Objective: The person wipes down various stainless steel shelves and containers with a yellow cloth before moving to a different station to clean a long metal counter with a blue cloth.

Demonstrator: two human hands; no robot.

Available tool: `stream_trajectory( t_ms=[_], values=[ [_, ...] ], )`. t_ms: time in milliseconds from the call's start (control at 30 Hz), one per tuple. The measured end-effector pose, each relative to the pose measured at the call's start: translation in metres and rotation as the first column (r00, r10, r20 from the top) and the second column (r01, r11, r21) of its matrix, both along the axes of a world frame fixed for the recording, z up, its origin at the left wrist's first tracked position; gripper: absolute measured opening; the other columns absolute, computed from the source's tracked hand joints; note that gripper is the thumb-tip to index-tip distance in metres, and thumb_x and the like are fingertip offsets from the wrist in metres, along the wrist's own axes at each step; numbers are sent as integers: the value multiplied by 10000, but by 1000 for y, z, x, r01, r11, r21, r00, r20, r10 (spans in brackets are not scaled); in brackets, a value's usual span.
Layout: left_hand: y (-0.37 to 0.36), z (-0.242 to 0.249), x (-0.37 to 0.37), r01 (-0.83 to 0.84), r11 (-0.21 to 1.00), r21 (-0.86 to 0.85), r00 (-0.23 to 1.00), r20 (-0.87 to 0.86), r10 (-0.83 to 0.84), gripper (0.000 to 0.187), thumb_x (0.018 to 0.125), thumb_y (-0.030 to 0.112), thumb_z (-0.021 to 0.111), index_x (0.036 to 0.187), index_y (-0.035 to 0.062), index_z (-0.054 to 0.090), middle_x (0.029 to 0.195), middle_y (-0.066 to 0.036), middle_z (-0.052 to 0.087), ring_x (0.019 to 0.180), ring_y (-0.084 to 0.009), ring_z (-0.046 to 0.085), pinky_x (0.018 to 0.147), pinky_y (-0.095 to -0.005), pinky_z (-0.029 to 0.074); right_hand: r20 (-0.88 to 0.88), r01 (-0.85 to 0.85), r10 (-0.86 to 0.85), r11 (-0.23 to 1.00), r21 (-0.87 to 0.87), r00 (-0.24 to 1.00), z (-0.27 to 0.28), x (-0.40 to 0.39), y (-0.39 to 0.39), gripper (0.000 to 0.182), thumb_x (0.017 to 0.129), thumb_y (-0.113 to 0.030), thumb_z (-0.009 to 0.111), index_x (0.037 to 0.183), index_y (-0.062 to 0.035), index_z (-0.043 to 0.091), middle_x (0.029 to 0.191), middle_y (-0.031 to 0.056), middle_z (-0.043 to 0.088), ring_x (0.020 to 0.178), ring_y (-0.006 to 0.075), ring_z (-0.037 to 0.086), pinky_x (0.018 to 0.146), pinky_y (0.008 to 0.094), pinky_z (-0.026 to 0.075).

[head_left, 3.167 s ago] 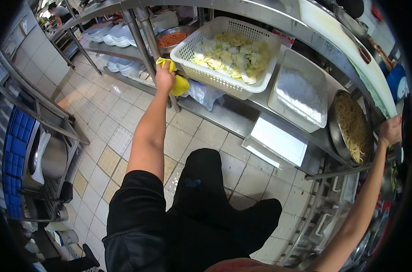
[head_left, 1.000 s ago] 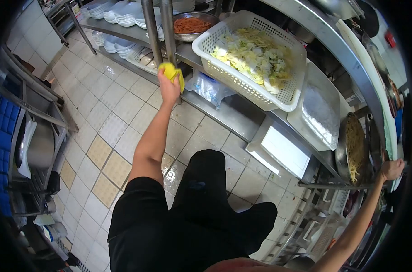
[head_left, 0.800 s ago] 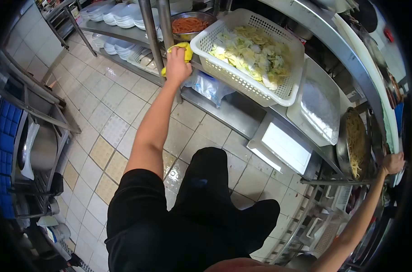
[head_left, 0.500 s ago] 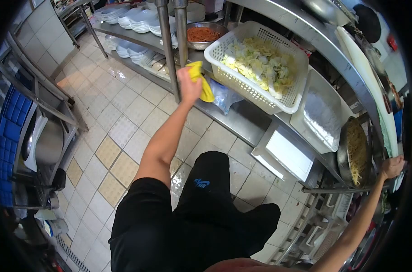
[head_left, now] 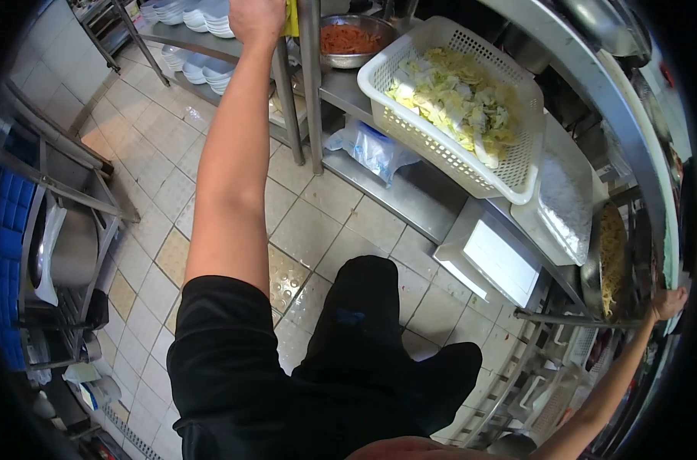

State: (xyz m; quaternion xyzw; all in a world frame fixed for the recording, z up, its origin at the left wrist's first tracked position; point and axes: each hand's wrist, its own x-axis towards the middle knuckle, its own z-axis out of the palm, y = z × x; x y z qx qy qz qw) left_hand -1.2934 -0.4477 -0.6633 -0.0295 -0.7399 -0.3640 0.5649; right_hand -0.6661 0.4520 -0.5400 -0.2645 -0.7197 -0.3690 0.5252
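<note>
My left hand (head_left: 258,19) is raised at the top of the view, closed around a yellow cloth (head_left: 292,19), beside the metal shelf posts. Only a strip of the cloth shows at the hand's right side. At the far right, my right hand (head_left: 668,303) is closed at the end of a long pale green-edged board (head_left: 671,257) on the upper counter. What its fingers grip is too small to make out. Below that counter, near the right hand, a metal pan of noodles (head_left: 612,261) stands tilted in view.
A white perforated basket (head_left: 448,157) holds chopped cabbage (head_left: 456,96). Behind it sits a metal bowl (head_left: 351,60) of shredded orange food. Stacked white bowls (head_left: 204,19) fill the left shelves. A white tub (head_left: 559,222) and a large pot (head_left: 76,244) flank the tiled floor (head_left: 310,230).
My left hand has moved up and left with the yellow cloth, to the shelf posts. The view has shifted slightly. My right hand stays by the board's end.
</note>
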Motion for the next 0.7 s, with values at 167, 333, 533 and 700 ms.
stream_trajectory(
  t_ms=[167,333,533,700],
  values=[
    [-4,-104,-17,-87,996,19,974,211,81,654,785,475,793,1168,0,556,1137,-193,570,1021,-412,595,861,-496,494,330,356,-401,915,190,854,17,43,64,252,859,-145,582,1042,-6,684,1066,141,673,1014,298,636,851,374,504],
    [0,-227,-16,-110,994,-20,974,197,112,661,791,431,805,1197,-9,522,1141,-226,525,1073,-422,554,886,-483,486,301,412,-471,879,242,829,22,35,16,200,841,-93,571,979,-15,693,1096,126,666,1035,304,626,911,360,496],
    [10,-355,1,-191,972,139,736,675,48,695,801,401,806,1254,-7,473,1194,-210,537,1118,-421,561,919,-488,483,288,509,-588,805,306,756,23,29,-19,171,799,-109,560,750,-18,696,978,117,687,1101,240,587,1037,334,395],
    [-6,-420,16,-107,990,97,142,987,-81,658,778,336,819,1216,7,454,1214,-206,598,1123,-420,613,921,-487,503,224,584,-668,735,344,709,17,-4,-86,187,787,-155,581,723,-31,706,996,120,690,1095,279,575,1039,355,379]
  ],
)
